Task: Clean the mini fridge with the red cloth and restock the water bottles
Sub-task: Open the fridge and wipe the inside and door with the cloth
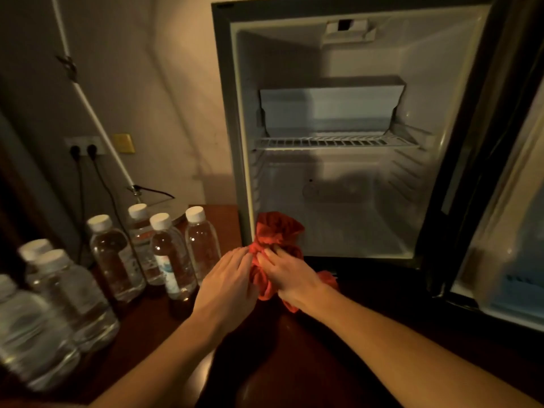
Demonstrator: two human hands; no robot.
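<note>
Your left hand [228,285] and right hand [290,276] both pinch the bunched red cloth [275,240] at the mini fridge [332,136] front lower-left corner, hiding its middle. Water bottles [172,254] crowd the tabletop [294,348] left edge, the nearest blurred and cut off. The fridge floor stands open.

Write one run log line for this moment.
stage: cloth prep | hands: left and right bunch red cloth | fridge: open, empty | bottles: outside, left

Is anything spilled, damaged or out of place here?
Nothing stands out. The mini fridge is open with no bottles inside, the water bottles stand upright beside it, and both hands bunch the red cloth.
</note>
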